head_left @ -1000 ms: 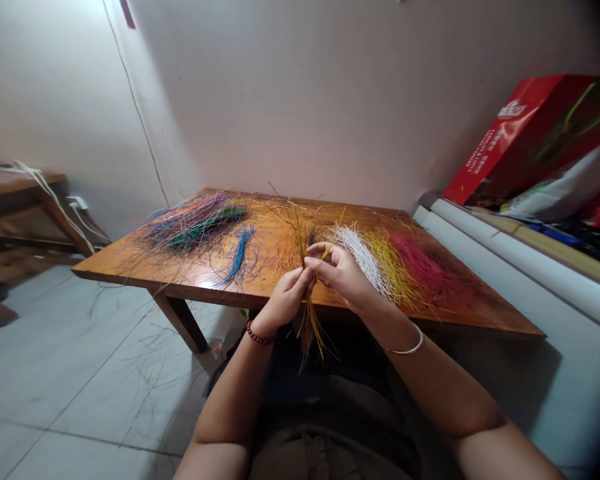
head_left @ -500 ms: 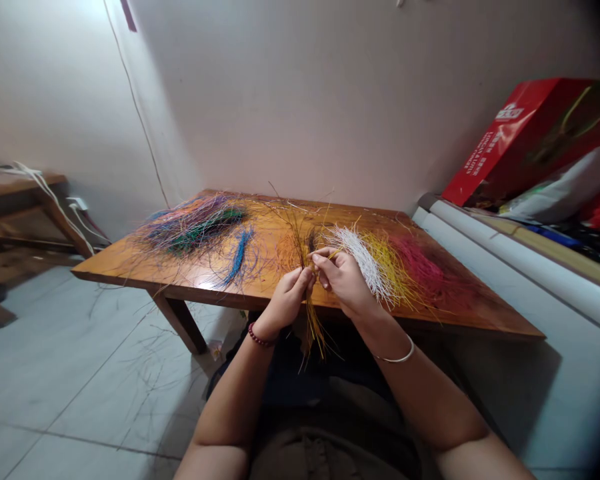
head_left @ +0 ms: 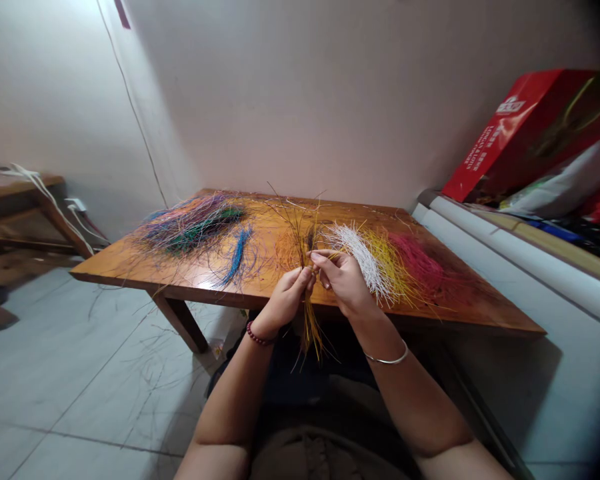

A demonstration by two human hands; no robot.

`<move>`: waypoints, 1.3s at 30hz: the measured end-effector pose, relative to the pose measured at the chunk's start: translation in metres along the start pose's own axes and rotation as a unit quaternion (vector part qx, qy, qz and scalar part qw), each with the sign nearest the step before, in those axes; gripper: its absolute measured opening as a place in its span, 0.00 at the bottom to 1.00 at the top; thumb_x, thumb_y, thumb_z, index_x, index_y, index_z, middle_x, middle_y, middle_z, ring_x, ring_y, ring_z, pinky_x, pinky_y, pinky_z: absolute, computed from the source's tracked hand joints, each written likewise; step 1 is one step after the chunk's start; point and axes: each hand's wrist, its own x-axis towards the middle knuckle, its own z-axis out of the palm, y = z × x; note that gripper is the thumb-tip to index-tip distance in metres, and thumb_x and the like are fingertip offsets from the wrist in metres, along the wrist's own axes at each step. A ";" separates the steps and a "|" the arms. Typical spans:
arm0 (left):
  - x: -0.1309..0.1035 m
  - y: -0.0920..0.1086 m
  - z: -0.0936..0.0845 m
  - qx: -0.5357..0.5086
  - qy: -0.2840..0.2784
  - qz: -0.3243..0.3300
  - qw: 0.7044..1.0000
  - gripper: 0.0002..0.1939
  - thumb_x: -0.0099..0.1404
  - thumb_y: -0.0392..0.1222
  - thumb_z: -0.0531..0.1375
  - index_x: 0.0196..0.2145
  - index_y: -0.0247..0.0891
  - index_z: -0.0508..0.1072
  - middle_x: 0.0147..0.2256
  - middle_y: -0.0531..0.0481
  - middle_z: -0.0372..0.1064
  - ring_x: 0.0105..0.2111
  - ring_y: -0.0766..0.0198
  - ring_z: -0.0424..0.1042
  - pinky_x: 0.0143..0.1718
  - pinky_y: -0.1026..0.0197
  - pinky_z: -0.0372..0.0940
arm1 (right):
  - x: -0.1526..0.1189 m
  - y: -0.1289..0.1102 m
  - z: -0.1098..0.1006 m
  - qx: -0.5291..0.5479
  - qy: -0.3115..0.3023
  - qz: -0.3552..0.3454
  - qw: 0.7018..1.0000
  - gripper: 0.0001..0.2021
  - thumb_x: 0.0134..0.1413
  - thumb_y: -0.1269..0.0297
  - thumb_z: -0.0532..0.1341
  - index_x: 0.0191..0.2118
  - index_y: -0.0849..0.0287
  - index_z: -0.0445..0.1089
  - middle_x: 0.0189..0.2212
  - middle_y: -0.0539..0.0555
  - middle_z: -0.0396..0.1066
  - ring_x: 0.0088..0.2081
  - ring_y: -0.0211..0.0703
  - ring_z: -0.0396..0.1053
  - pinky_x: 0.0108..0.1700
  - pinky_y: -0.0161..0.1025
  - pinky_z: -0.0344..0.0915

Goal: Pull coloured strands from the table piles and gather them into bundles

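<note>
A bundle of thin yellow and brown strands passes through my left hand, whose fingers are closed around its middle. The strands fan out above the fist and hang down below it over the table's front edge. Pressed close beside it, my right hand pinches yellow strands between thumb and forefinger at the bundle's side; how many is too fine to tell. Behind the hands lie an orange pile of strands and a small dark one. A white pile is just past my right hand.
On the wooden table are yellow strands, pink-red strands, a blue bunch and a large mixed heap. At right stand a red box and white rolls. A wall is behind.
Both hands stay together at the bundle with almost no movement. My right forearm has shifted slightly left, and the view has turned a little.
</note>
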 end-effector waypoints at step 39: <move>0.000 -0.003 -0.001 0.052 0.012 0.060 0.997 0.23 0.68 0.55 0.48 0.23 0.36 0.58 0.22 0.55 0.53 0.23 0.70 0.52 0.26 0.64 0.50 | -0.004 -0.006 -0.001 -0.067 -0.051 0.019 0.996 0.13 0.47 0.58 0.62 0.36 0.60 0.65 0.13 0.41 0.56 0.12 0.29 0.49 0.14 0.29 0.48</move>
